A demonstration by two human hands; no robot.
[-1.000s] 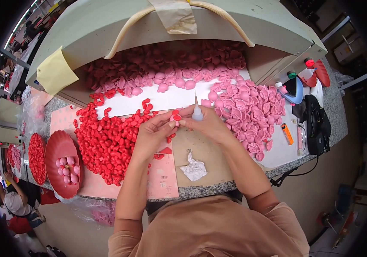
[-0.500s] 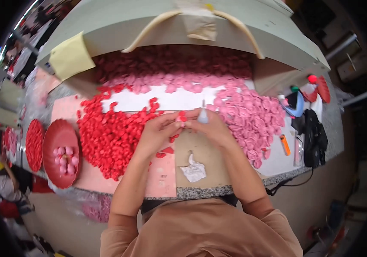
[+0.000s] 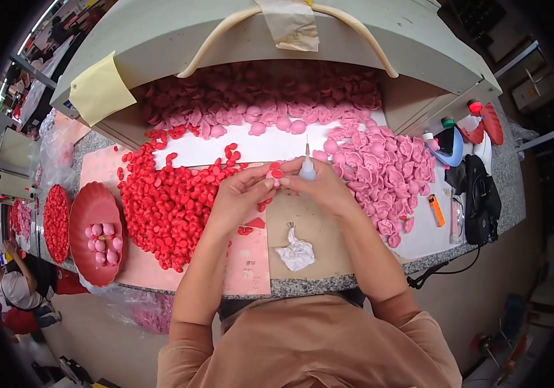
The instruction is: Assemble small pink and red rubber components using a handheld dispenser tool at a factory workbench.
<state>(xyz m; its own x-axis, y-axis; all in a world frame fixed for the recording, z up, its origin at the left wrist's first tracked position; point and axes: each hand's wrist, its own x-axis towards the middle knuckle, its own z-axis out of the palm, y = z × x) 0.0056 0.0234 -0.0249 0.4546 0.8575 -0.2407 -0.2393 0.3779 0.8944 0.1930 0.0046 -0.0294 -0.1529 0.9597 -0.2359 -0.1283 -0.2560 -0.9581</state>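
My left hand [image 3: 241, 193] pinches a small pink piece with a red part [image 3: 277, 173] on it. My right hand [image 3: 326, 191] has a small translucent bottle with a needle tip [image 3: 307, 170] tucked in its fingers, needle pointing up. Its thumb and fingertips also meet the red and pink piece, close against my left fingertips. A heap of small glossy red pieces [image 3: 170, 207] lies by my left forearm. Pink petal-like cups [image 3: 387, 171] are heaped beside my right hand. Below my hands sits a crumpled white tissue [image 3: 296, 253].
A pale green hood [image 3: 225, 42] arches over more pink pieces. At left, a red scalloped dish [image 3: 86, 262] holds several pink balls, beside a dish of red pieces [image 3: 56, 223]. At right lie an orange cutter [image 3: 436, 210], a black pouch [image 3: 477, 194] and a blue container [image 3: 451, 155].
The view has shifted slightly. My hands stay together at nearly the same place, and the red part between my fingertips is turned a little differently.
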